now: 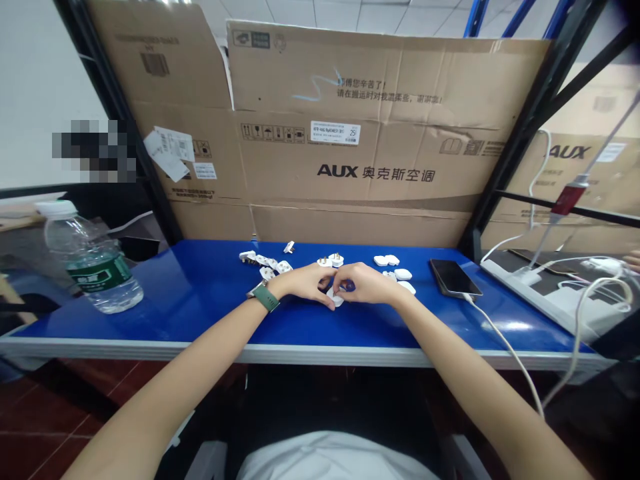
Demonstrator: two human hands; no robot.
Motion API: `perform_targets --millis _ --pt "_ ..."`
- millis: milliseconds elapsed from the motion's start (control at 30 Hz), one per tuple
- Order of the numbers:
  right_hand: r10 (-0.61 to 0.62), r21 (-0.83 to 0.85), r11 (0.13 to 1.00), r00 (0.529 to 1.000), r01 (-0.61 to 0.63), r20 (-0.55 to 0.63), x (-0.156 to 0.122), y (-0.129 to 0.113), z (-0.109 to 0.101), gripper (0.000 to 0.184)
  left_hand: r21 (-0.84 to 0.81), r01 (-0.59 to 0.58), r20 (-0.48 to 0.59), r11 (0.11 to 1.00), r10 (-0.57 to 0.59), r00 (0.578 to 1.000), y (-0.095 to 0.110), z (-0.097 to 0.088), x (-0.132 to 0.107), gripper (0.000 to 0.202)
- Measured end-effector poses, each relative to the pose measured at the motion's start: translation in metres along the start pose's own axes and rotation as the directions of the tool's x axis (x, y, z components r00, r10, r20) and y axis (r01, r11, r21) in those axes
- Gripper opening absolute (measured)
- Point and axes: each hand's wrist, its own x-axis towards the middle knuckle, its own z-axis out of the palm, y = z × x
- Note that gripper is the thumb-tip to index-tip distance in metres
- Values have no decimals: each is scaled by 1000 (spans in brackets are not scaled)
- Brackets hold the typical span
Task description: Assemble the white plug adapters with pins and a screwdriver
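Note:
My left hand [305, 281], with a green-strapped watch [265, 295] on its wrist, curls its thumb and fingers around a small white plug piece [337, 300]. From the other side my right hand [367, 282] pinches the same piece, and the two hands meet over the table. Fingers partly cover it, so its pins or inner side are hidden. Just behind the hands stand two white plugs [336, 259] with pins up. A cluster of several white plugs [265, 261] lies to the left. Several rounded white plug pieces [403, 274] lie right of my right hand.
The blue tabletop [210, 320] has a grey front edge. A water bottle [103, 267] stands at the left. On the right lie a black phone [455, 277] on a white cable [505, 343] and a white tray with cables. A cardboard sheet [380, 213] walls off the back.

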Motion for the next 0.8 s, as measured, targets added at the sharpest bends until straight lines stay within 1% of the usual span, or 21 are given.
perform_targets --millis 200,300,433,500,567,633,667,733,800 --pt "-3 17 1000 1000 3 13 -1 -1 -1 17 17 -13 -8 1000 13 1000 0 0 0 54" --pt "16 37 999 1000 -16 5 -1 0 -1 13 31 6 -8 999 -6 1000 0 0 -1 54" --pt "27 48 998 1000 -27 1 -1 0 -1 14 25 6 -8 1000 -6 1000 1 -1 -1 56" --pt "20 97 995 999 -16 -46 -2 -3 -3 10 -6 6 -12 1000 -6 1000 2 -1 -1 57" --pt "36 194 981 989 -7 -147 -2 -7 -7 10 -23 29 -8 999 -29 1000 3 0 -1 59" --pt "103 351 936 966 -14 -237 -3 -12 -12 19 -15 51 -5 999 -51 999 3 -1 -1 58" --pt "149 450 893 956 -20 -253 -3 -13 -14 24 -7 56 -4 998 -56 998 3 -1 -2 56" --pt "214 639 769 945 -6 -249 -3 -14 -16 32 -7 47 -1 999 -47 999 3 -1 -2 55" --pt "231 759 650 939 46 -255 -3 -12 -17 38 -15 26 14 1000 -26 1000 4 -1 -3 54"
